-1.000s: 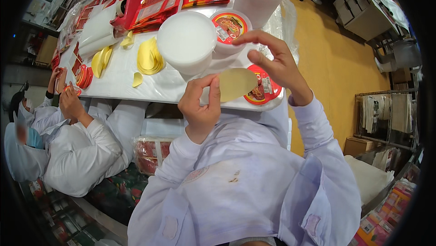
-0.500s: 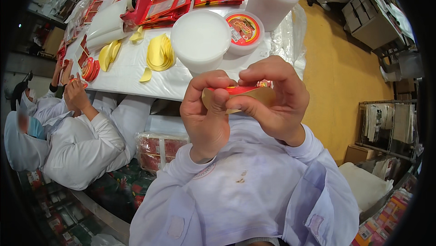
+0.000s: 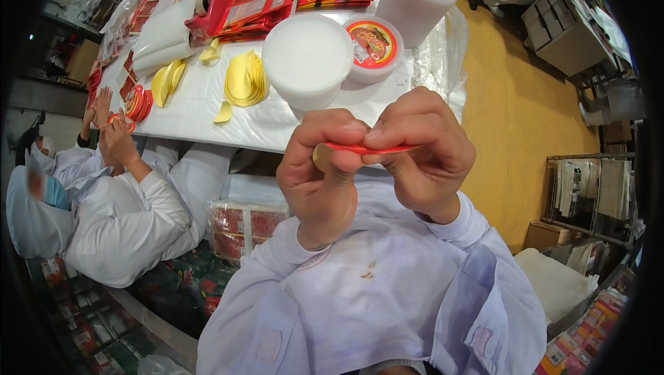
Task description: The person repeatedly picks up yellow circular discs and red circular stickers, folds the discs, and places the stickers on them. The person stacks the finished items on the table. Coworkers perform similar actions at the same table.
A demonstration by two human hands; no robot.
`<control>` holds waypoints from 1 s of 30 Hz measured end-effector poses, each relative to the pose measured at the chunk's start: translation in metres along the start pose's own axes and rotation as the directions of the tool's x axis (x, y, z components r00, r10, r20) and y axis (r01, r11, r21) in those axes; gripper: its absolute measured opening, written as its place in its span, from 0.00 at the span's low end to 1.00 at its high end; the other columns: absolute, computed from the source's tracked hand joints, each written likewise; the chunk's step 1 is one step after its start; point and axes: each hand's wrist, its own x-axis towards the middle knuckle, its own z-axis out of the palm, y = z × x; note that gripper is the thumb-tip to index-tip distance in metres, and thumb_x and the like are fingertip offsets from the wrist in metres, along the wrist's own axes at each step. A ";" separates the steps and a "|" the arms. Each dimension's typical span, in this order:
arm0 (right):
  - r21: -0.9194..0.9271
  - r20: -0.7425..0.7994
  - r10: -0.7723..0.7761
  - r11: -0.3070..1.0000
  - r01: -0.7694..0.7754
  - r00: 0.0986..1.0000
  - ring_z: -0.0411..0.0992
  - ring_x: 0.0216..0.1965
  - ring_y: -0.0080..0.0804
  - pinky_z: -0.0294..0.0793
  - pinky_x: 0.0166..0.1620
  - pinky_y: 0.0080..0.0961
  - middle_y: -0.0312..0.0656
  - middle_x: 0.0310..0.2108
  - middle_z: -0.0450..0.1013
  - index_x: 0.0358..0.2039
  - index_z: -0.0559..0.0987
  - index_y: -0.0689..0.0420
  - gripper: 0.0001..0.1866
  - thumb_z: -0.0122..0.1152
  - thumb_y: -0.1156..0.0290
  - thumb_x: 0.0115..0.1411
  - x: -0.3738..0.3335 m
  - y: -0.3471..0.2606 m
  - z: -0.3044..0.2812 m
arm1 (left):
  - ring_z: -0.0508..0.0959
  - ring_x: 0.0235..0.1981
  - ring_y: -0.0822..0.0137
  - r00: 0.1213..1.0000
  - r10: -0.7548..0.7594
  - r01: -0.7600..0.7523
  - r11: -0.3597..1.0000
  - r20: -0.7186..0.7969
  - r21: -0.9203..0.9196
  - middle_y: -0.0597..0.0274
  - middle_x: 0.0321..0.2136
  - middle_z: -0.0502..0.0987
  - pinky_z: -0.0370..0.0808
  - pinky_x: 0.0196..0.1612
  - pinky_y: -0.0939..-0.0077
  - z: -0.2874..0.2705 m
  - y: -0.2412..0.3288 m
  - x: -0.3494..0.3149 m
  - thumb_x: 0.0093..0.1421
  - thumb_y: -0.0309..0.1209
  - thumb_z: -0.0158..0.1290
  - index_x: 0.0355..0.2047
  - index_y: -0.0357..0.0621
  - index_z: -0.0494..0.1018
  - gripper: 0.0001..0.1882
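Between my two hands, over the table's near edge, is a red label (image 3: pixel 347 147) with a pale yellow back, seen almost edge-on. My left hand (image 3: pixel 315 181) pinches its left part between thumb and fingers. With thumb and bent fingers, my right hand (image 3: pixel 429 157) grips the middle and right part. Both sets of fingertips nearly meet at the label's middle. Just beyond my hands stands a white tub (image 3: pixel 306 60) with a plain lid. Beside it is a tub with a round red and yellow label (image 3: pixel 373 44) on its lid.
A tall stack of white tubs (image 3: pixel 415 8) stands at the far right of the table (image 3: pixel 200 108). Yellow paper pieces (image 3: pixel 243 81), round labels (image 3: pixel 138 104), a red tape dispenser (image 3: pixel 211 10) and red packets (image 3: pixel 256 5) lie about. A co-worker (image 3: pixel 124 216) sits at left.
The label has tilted and flattened, so its pale underside is now mostly hidden and a thin red edge shows. My fingertips have drawn closer together. The co-worker's hands have shifted slightly.
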 end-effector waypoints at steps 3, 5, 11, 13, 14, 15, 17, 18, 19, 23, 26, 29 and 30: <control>-0.023 0.001 -0.017 1.000 0.017 1.000 0.73 0.35 0.28 0.73 0.36 0.22 0.39 0.31 0.79 0.36 0.86 0.59 0.13 0.74 0.84 0.49 -0.001 0.000 0.000 | 0.75 0.42 0.73 0.999 0.036 -0.036 0.999 0.004 0.020 0.60 0.42 0.76 0.72 0.47 0.78 0.000 -0.002 0.000 0.66 0.37 0.62 0.45 0.36 0.75 0.17; -0.024 0.003 -0.027 0.999 0.027 1.000 0.73 0.36 0.28 0.73 0.36 0.22 0.39 0.32 0.78 0.37 0.86 0.58 0.13 0.74 0.84 0.49 -0.002 0.002 -0.001 | 0.75 0.44 0.70 0.999 0.039 -0.040 0.999 0.035 0.016 0.59 0.43 0.75 0.75 0.50 0.74 -0.006 -0.004 -0.001 0.65 0.38 0.62 0.47 0.37 0.74 0.18; -0.061 0.006 -0.044 0.997 0.045 0.999 0.72 0.37 0.30 0.71 0.39 0.23 0.38 0.34 0.77 0.37 0.83 0.59 0.11 0.73 0.79 0.51 -0.001 -0.001 0.002 | 0.76 0.42 0.73 0.996 0.083 -0.084 0.994 0.018 0.074 0.58 0.43 0.76 0.73 0.46 0.78 -0.001 -0.002 0.001 0.64 0.34 0.63 0.45 0.36 0.75 0.16; -0.045 -0.016 0.004 0.999 -0.005 1.000 0.72 0.37 0.30 0.71 0.40 0.25 0.38 0.34 0.77 0.36 0.82 0.59 0.10 0.71 0.78 0.52 -0.001 -0.002 0.003 | 0.76 0.41 0.73 0.996 0.082 -0.086 0.989 0.030 0.125 0.58 0.42 0.77 0.73 0.45 0.79 -0.003 -0.001 0.002 0.64 0.32 0.64 0.45 0.36 0.75 0.15; -0.037 -0.026 0.029 0.999 -0.030 0.999 0.72 0.37 0.31 0.70 0.41 0.25 0.38 0.34 0.76 0.36 0.82 0.59 0.09 0.71 0.77 0.53 -0.001 -0.002 0.003 | 0.77 0.40 0.74 0.997 0.074 -0.079 0.987 0.037 0.142 0.58 0.41 0.78 0.74 0.45 0.80 -0.006 0.000 0.003 0.63 0.30 0.64 0.46 0.35 0.75 0.15; 0.000 0.010 0.063 0.998 -0.063 0.998 0.72 0.37 0.30 0.70 0.41 0.26 0.38 0.34 0.76 0.35 0.82 0.59 0.08 0.69 0.77 0.54 -0.001 -0.002 0.001 | 0.77 0.40 0.74 0.997 0.064 -0.070 0.985 0.045 0.156 0.58 0.40 0.79 0.74 0.44 0.81 -0.009 0.002 0.004 0.63 0.28 0.64 0.46 0.35 0.75 0.15; 0.070 0.086 0.125 0.989 -0.132 0.988 0.71 0.37 0.30 0.69 0.40 0.26 0.39 0.34 0.76 0.35 0.81 0.60 0.06 0.67 0.77 0.55 0.002 -0.001 -0.008 | 0.78 0.38 0.75 0.998 0.032 -0.044 0.973 0.056 0.228 0.59 0.37 0.80 0.75 0.43 0.83 -0.011 0.007 0.010 0.63 0.25 0.64 0.47 0.35 0.74 0.15; 0.083 0.147 0.178 0.978 -0.191 0.973 0.71 0.36 0.28 0.69 0.40 0.25 0.38 0.33 0.76 0.34 0.82 0.60 0.05 0.67 0.76 0.56 0.005 -0.002 -0.014 | 0.79 0.37 0.76 0.998 0.014 -0.029 0.964 0.060 0.266 0.60 0.36 0.80 0.76 0.42 0.84 -0.012 0.011 0.013 0.63 0.24 0.64 0.48 0.35 0.74 0.15; 0.093 0.208 0.228 0.964 -0.251 0.951 0.71 0.35 0.27 0.68 0.40 0.25 0.37 0.33 0.77 0.34 0.82 0.60 0.05 0.67 0.75 0.57 0.011 -0.004 -0.022 | 0.79 0.36 0.76 0.996 -0.020 -0.007 0.958 0.088 0.287 0.60 0.35 0.81 0.76 0.42 0.83 -0.013 0.015 0.017 0.63 0.23 0.64 0.49 0.35 0.74 0.16; 0.067 0.367 0.461 0.854 -0.517 0.808 0.69 0.31 0.18 0.66 0.36 0.21 0.31 0.29 0.78 0.32 0.84 0.59 0.06 0.68 0.70 0.60 0.026 -0.007 -0.037 | 0.81 0.36 0.75 0.975 -0.126 0.046 0.917 0.180 0.395 0.61 0.33 0.81 0.78 0.41 0.82 -0.019 0.027 0.031 0.61 0.21 0.65 0.49 0.35 0.74 0.17; 0.080 0.414 0.563 0.761 -0.644 0.716 0.68 0.29 0.13 0.65 0.34 0.19 0.28 0.26 0.78 0.32 0.85 0.57 0.07 0.70 0.67 0.61 0.031 -0.008 -0.038 | 0.80 0.37 0.75 0.959 -0.158 0.024 0.874 0.236 0.485 0.61 0.34 0.81 0.77 0.43 0.82 -0.022 0.032 0.036 0.61 0.22 0.65 0.49 0.35 0.72 0.18; 0.094 0.432 0.567 0.745 -0.660 0.701 0.68 0.29 0.12 0.64 0.32 0.16 0.28 0.27 0.78 0.32 0.85 0.57 0.07 0.70 0.67 0.62 0.032 -0.007 -0.038 | 0.80 0.37 0.75 0.949 -0.171 0.003 0.844 0.264 0.537 0.61 0.35 0.81 0.77 0.44 0.82 -0.024 0.033 0.036 0.60 0.22 0.65 0.48 0.35 0.72 0.18; 0.094 0.446 0.573 0.734 -0.673 0.687 0.69 0.29 0.12 0.65 0.33 0.16 0.28 0.27 0.78 0.33 0.85 0.58 0.08 0.70 0.67 0.62 0.032 -0.007 -0.038 | 0.80 0.37 0.75 0.947 -0.175 -0.002 0.835 0.269 0.550 0.61 0.35 0.81 0.77 0.44 0.82 -0.025 0.033 0.036 0.60 0.22 0.65 0.47 0.35 0.73 0.17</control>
